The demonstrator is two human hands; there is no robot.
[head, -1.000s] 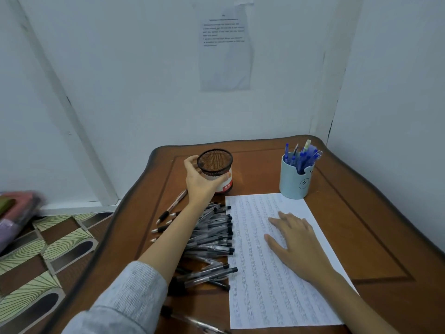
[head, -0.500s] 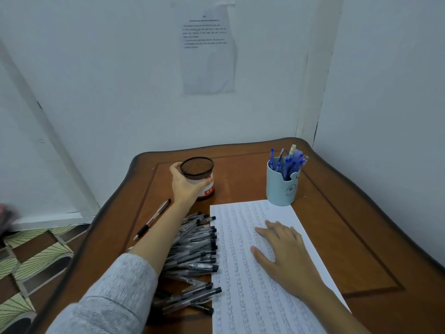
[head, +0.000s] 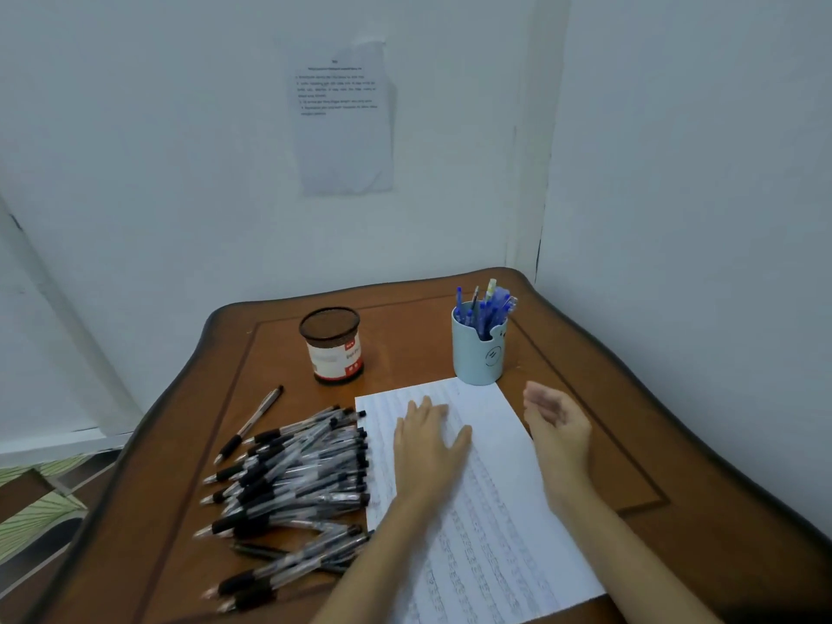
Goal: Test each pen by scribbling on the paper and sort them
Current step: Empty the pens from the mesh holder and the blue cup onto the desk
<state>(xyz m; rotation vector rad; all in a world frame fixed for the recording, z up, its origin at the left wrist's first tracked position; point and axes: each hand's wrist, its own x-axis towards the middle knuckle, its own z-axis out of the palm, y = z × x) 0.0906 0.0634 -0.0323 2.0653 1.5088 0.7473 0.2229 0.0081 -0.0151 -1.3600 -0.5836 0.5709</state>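
Left hand flat on paper, fingers straight; pens left of them. Right hand hovers, fingers loosely curled, holding nothing.

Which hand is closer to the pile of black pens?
Left. Your left hand lies flat on the paper just right of the pen pile; your right hand is farther right, at the paper's far edge.
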